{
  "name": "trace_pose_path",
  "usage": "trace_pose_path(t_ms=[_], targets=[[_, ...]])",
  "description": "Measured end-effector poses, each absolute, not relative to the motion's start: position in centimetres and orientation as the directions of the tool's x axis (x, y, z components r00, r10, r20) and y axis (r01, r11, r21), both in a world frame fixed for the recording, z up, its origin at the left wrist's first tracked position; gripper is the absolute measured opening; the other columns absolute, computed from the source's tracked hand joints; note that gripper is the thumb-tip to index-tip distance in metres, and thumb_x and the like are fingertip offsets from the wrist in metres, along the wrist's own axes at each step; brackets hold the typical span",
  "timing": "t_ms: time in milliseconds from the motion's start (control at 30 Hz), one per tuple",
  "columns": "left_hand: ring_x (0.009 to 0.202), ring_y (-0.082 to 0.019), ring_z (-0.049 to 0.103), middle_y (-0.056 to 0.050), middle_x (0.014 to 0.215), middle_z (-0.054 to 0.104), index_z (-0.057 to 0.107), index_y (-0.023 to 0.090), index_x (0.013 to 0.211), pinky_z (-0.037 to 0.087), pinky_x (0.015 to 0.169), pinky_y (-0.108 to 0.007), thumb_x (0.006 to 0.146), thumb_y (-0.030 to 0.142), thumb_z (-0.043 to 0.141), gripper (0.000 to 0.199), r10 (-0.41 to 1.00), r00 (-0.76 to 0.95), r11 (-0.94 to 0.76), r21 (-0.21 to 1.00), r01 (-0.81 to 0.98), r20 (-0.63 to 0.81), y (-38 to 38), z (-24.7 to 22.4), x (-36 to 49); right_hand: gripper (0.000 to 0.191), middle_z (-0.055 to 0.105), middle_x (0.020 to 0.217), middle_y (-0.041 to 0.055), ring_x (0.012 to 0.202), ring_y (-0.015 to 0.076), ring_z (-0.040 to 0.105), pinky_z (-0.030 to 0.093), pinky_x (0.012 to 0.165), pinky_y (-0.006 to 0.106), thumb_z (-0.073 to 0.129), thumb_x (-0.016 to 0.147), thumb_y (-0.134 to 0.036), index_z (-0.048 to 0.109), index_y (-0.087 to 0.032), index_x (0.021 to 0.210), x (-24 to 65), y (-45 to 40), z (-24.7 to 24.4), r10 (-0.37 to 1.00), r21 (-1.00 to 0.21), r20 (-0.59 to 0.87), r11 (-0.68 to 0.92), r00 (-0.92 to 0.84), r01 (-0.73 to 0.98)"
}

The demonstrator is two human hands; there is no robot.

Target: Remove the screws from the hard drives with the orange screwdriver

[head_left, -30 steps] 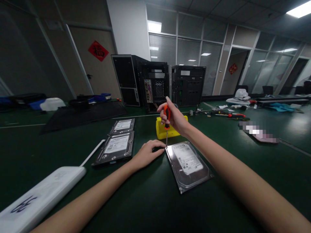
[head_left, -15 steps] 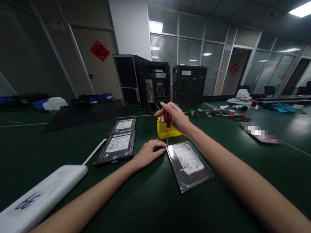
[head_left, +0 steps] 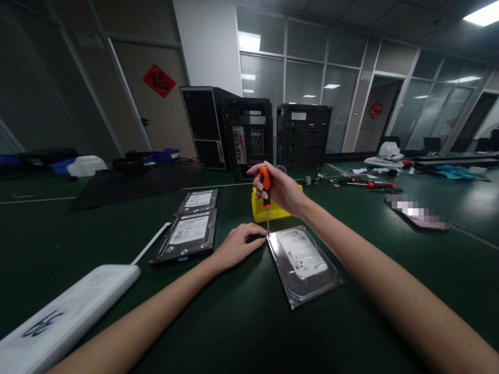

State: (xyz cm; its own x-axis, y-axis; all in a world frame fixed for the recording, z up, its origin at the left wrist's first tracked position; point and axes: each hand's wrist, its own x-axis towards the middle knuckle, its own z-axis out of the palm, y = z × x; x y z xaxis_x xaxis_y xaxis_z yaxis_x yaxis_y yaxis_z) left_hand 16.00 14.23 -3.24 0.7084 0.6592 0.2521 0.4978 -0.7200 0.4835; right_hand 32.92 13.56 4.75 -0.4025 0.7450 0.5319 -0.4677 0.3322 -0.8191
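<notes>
A silver hard drive (head_left: pixel 312 275) with a white label lies flat on the green table. Standing nearly upright at its far left corner is an orange and black screwdriver (head_left: pixel 265 182), its shaft tip at the corner. My right hand (head_left: pixel 283 189) is closed around the screwdriver's handle, with the fingers curled at its sides. Low on the table, my left hand (head_left: pixel 241 241) pinches at the same corner of the drive, thumb and forefinger close to the screwdriver tip. What lies right between those fingertips is too small to make out.
Two more hard drives (head_left: pixel 191 231) lie left of my left hand. A yellow block-like holder (head_left: pixel 273 208) stands behind the screwdriver. Front left is a white power strip (head_left: pixel 74 311). Computer cases (head_left: pixel 249 135) stand at the back; pliers (head_left: pixel 378 185) and a pixelated flat object (head_left: pixel 417 213) lie right.
My right hand's fingers have shifted around the screwdriver's handle, and more of its orange side shows. My left hand and the hard drive stay in place.
</notes>
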Motion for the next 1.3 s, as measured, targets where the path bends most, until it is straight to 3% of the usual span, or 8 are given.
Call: trace_pose_path(t_ms=[300,500,667,867,1067,1300], targets=[[0.1,-0.02,0.056,-0.003,0.106,0.064,0.066,0.023,0.1,0.039,0.091,-0.032,0.085,0.034,0.05,0.025,0.654,0.706,-0.729,0.477,0.492,0.272,14.48,-3.73,15.91,0.019,0.053,0.072,-0.004,0.055,0.0063,0.05,0.047,0.062,0.023,0.055,0.081,-0.037,0.051,-0.019,0.084,33.06,13.9,4.58,0.75,-0.816,0.539,0.352,-0.384,-0.459],[0.101,-0.02,0.055,-0.003,0.107,0.064,0.065,0.022,0.101,0.039,0.091,-0.032,0.085,0.031,0.05,0.024,0.663,0.703,-0.72,0.477,0.505,0.257,14.34,-3.55,15.96,0.028,0.057,0.069,-0.0059,0.054,0.0054,0.051,0.049,0.068,0.027,0.066,0.073,-0.031,0.042,-0.021,0.08,32.78,13.77,4.64,0.763,-0.796,0.562,0.394,-0.319,-0.459],[0.102,-0.02,0.055,-0.003,0.108,0.064,0.065,0.022,0.101,0.038,0.092,-0.033,0.085,0.03,0.05,0.024,0.665,0.704,-0.717,0.478,0.507,0.25,14.14,-3.3,15.97,0.021,0.042,0.056,-0.0101,0.045,0.0036,0.037,0.044,0.056,0.019,0.062,0.076,-0.034,0.047,-0.022,0.085,32.84,13.73,4.65,0.763,-0.798,0.568,0.421,-0.309,-0.431],[0.102,-0.02,0.055,-0.003,0.108,0.064,0.066,0.022,0.1,0.039,0.092,-0.032,0.084,0.031,0.05,0.024,0.667,0.703,-0.714,0.483,0.508,0.246,14.27,-3.34,15.99,0.032,0.045,0.061,-0.0046,0.049,0.0059,0.041,0.044,0.057,0.02,0.039,0.087,-0.046,0.056,-0.018,0.085,32.93,13.65,4.98,0.759,-0.834,0.505,0.306,-0.411,-0.459],[0.102,-0.02,0.055,-0.002,0.107,0.064,0.066,0.023,0.1,0.039,0.092,-0.032,0.084,0.033,0.05,0.024,0.67,0.696,-0.709,0.498,0.499,0.257,14.23,-3.46,15.97,0.019,0.055,0.071,-0.0037,0.062,0.0071,0.053,0.049,0.068,0.024,0.063,0.075,-0.034,0.053,-0.018,0.08,32.54,14.01,4.6,0.774,-0.794,0.548,0.36,-0.319,-0.491],[0.102,-0.02,0.055,-0.002,0.108,0.064,0.066,0.023,0.101,0.039,0.092,-0.033,0.085,0.032,0.05,0.024,0.664,0.703,-0.715,0.49,0.498,0.254,14.44,-3.65,15.89,0.028,0.056,0.078,-0.0041,0.073,0.0072,0.057,0.049,0.072,0.023,0.072,0.064,-0.026,0.047,-0.018,0.072,32.49,14.11,4.56,0.802,-0.774,0.569,0.448,-0.182,-0.447]])
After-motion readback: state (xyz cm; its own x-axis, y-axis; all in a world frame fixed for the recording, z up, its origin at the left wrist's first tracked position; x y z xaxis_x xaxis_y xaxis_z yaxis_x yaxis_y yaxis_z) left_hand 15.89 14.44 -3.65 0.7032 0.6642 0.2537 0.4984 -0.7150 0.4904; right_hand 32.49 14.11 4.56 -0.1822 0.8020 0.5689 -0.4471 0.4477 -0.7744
